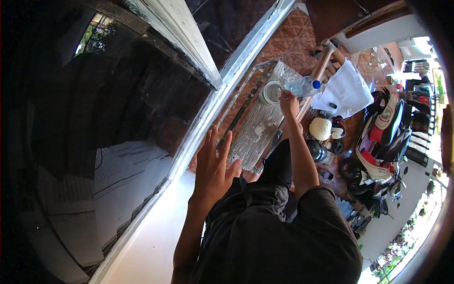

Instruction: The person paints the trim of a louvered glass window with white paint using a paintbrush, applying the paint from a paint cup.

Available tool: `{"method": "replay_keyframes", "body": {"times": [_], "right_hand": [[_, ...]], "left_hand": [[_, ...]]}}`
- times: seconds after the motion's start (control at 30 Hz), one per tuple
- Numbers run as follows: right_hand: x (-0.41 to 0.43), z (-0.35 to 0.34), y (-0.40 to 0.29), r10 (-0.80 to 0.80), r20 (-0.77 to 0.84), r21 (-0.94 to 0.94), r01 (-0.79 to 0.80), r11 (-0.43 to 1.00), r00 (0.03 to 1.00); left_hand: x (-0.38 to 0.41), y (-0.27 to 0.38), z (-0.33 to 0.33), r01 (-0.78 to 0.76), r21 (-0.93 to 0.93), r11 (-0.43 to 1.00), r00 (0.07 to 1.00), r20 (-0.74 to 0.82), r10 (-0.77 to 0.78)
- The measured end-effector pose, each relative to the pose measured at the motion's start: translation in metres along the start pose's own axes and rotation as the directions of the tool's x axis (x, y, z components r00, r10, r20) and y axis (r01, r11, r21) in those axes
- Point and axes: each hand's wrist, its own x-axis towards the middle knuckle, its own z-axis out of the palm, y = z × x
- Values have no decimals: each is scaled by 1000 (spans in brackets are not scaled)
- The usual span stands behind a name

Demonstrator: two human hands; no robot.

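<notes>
My left hand (215, 167) is raised with its fingers spread, beside the white-painted window frame (193, 136). Nothing is in it, and whether the fingertips touch the frame is unclear. My right hand (289, 103) reaches out to the near rim of a round, pale-rimmed tub (272, 93), its fingers bent together. What those fingers hold, if anything, is too small to make out. The tub stands on a weathered wooden plank (253, 131). Just beyond my right hand is a clear plastic bottle (300, 86) with a blue cap.
Dark glass panes (117, 106) fill the left side. White cloth (342, 90) hangs over a wooden rail (321, 64) at right. On the red tiled floor (289, 33) are a cream helmet (320, 128) and, farther right, a parked motor scooter (381, 142).
</notes>
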Motion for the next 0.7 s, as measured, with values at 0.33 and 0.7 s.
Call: {"method": "replay_keyframes", "body": {"times": [0.33, 0.7], "right_hand": [[8, 2, 24, 28, -41, 265, -16, 964, 999], [5, 4, 60, 172, 12, 852, -100, 514, 985]], "left_hand": [[-1, 1, 10, -7, -56, 998, 1000, 16, 8], [-3, 0, 14, -19, -47, 999, 1000, 11, 19]]}}
